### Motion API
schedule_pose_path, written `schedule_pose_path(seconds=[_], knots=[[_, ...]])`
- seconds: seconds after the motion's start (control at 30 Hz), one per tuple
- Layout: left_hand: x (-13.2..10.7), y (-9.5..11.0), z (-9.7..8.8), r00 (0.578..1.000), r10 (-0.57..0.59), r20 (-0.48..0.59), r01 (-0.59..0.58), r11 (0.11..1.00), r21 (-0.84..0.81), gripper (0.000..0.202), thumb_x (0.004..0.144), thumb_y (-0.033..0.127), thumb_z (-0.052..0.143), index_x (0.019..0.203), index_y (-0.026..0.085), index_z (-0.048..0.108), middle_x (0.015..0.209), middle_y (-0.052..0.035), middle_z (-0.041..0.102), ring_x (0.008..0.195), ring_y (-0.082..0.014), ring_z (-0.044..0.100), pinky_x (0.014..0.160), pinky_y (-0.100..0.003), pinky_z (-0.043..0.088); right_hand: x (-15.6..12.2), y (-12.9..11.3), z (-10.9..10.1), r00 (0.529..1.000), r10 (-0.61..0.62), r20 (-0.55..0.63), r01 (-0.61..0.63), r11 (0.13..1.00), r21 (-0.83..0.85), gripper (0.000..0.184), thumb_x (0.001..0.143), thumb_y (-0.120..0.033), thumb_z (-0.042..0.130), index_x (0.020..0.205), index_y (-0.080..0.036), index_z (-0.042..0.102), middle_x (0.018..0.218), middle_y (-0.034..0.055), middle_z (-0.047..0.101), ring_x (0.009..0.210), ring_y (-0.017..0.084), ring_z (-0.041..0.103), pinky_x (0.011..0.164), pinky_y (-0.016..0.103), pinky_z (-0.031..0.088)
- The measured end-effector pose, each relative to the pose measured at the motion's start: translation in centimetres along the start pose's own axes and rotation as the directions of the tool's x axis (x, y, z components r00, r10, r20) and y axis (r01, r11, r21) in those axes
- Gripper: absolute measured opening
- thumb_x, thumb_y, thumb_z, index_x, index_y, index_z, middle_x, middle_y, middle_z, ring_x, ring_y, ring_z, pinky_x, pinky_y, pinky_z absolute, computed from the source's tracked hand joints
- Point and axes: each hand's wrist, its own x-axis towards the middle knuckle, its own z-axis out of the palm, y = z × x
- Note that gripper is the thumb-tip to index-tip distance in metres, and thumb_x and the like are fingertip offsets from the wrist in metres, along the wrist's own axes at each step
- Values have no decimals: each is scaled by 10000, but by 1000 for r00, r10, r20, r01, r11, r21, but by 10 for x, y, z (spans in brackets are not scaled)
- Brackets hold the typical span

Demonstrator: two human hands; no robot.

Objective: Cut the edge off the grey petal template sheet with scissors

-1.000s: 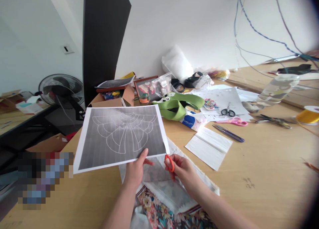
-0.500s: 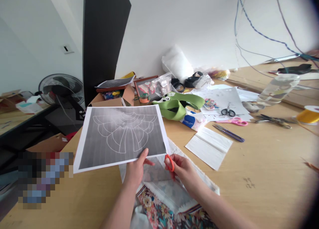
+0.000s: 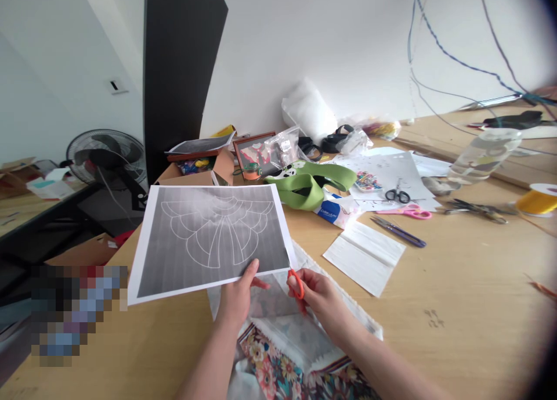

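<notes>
My left hand (image 3: 238,298) grips the lower edge of a printed paper sheet (image 3: 174,260), thumb on top and fingers beneath. White scalloped, fan-like outlines run over the sheet's dark grey print, inside a white border. My right hand (image 3: 319,298) is closed on a pair of scissors with orange handles (image 3: 297,285). Their blades meet the sheet at its lower right corner and are mostly hidden. Under both hands lies whitish translucent fabric (image 3: 278,301), with a flower-printed cloth (image 3: 282,368) nearer to me.
To the right lie a folded white sheet (image 3: 365,258), purple-handled snips (image 3: 398,231), pink scissors (image 3: 404,212) and black scissors (image 3: 398,195). Green straps (image 3: 304,194), a cardboard box (image 3: 187,173) and plastic bags stand behind. A yellow thread spool (image 3: 539,201) sits far right.
Almost nothing differs. Both hands, the sheet and the scissors hold nearly the same place, and the whole view has shifted very slightly.
</notes>
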Motion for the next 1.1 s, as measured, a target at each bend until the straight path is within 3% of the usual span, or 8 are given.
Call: schedule_pose_path(seconds=[0.27, 1.1], knots=[[1, -2, -2, 1000, 5, 1, -5, 998, 67, 364, 612, 452, 820, 844, 195, 707, 798, -9, 695, 566, -186, 642, 550, -326, 544, 1, 4, -1, 1000, -2, 23, 2, 1000, 3, 498, 720, -650, 673, 696, -175, 525, 615, -39, 528, 457, 63, 414, 452, 222, 301], [-2, 2, 1, 1000, 5, -6, -5, 1000, -26, 330, 592, 365, 850, 815, 179, 693, 778, 7, 659, 520, -146, 599, 489, -303, 548, 2, 4, -2, 1000, -3, 7, 3, 999, -37, 505, 724, -661, 656, 696, -174, 525, 586, -39, 514, 440, 59, 401, 431, 217, 279]])
